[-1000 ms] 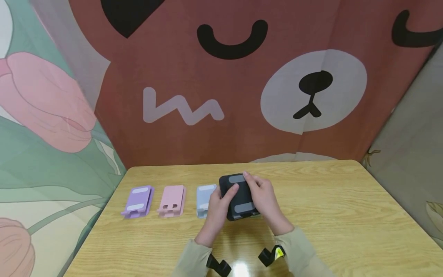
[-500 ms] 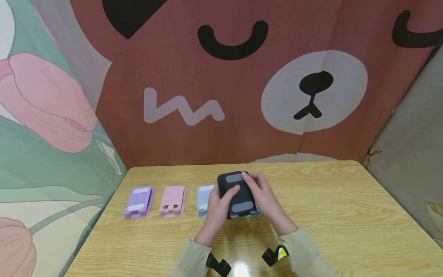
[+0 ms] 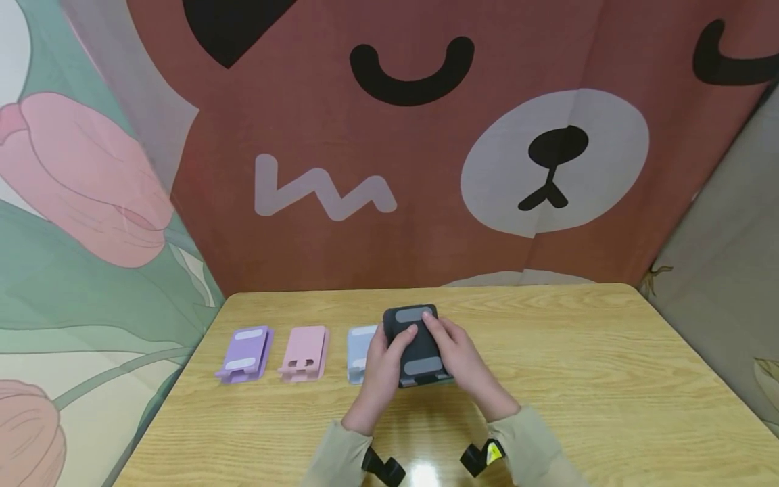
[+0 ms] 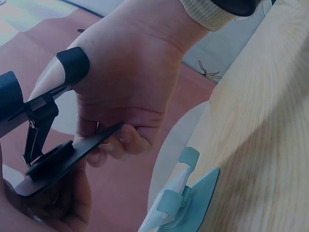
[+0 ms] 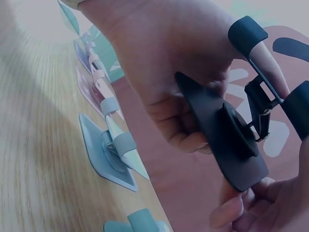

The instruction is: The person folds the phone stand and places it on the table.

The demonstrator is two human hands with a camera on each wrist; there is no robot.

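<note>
A black folding phone stand (image 3: 420, 348) with grey pads is held up above the table by both hands. My left hand (image 3: 382, 365) grips its left side, thumb on the top plate. On the right edge, my right hand (image 3: 467, 362) grips it the same way, thumb near the upper pad. Seen from the side in the right wrist view, its flat base (image 5: 205, 118) and hinged arm (image 5: 259, 113) stand apart from the top plate. A green phone stand (image 4: 205, 193) rests on the table below, almost wholly covered in the head view.
Left of the hands, a purple stand (image 3: 246, 352), a pink stand (image 3: 305, 352) and a light blue stand (image 3: 359, 345) sit in a row on the wooden table (image 3: 578, 379). Behind the table hangs a cloth with a bear print (image 3: 316, 250).
Both hands keep hold of the black phone stand, which shifts and tilts slightly. My right hand moves a little lower along its edge. The row of stands stays put.
</note>
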